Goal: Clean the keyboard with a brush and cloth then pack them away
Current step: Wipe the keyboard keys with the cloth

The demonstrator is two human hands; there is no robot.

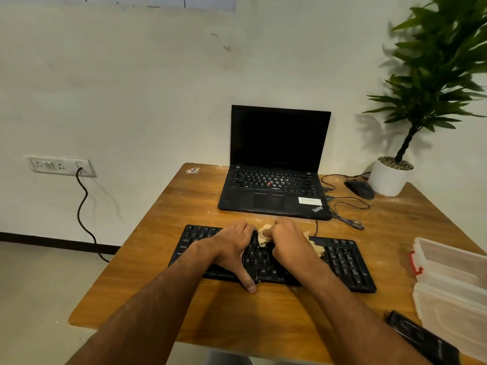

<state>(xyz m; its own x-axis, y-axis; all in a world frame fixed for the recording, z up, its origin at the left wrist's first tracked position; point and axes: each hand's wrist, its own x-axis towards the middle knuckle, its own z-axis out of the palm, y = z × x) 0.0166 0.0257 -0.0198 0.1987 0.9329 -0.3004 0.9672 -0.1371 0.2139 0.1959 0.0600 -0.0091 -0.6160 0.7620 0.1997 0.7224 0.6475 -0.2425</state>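
Beige cloth sits bunched in your right hand on the keyboard, your left hand pressing with spread fingers.

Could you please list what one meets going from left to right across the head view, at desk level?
Wall socket → left hand → cloth → right hand → plastic box, with the keyboard under both hands.
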